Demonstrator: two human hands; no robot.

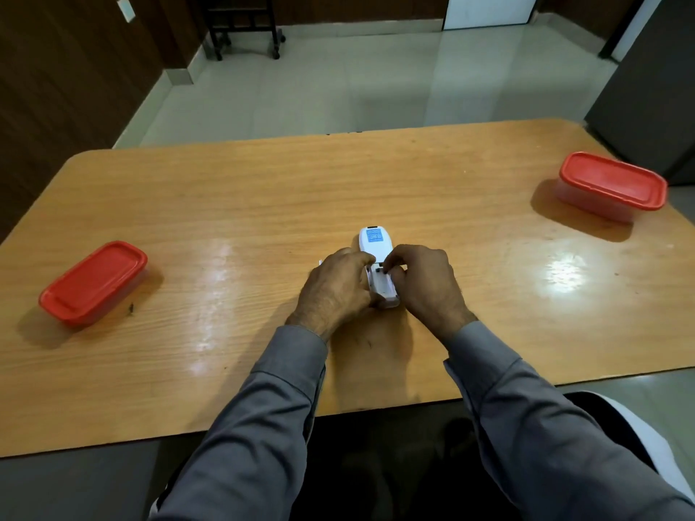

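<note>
Two grey sleeves (286, 389) enter from the bottom edge. At centre frame the left hand (334, 291) curls round the near end of one white remote (376, 238). The right hand (428, 283) pinches at its open back, possibly on a battery. Two red-lidded boxes sit on the table (376, 174): left box (94, 282) at mid-left, right box (613, 182) at upper right.

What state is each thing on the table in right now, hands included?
White remote: back side up, battery compartment open.
Left hand: grips the remote's near end.
Right hand: fingertips pinch at the open compartment; what they hold is too small to tell.
Left container: red lid on.
Right container: red lid on.
</note>
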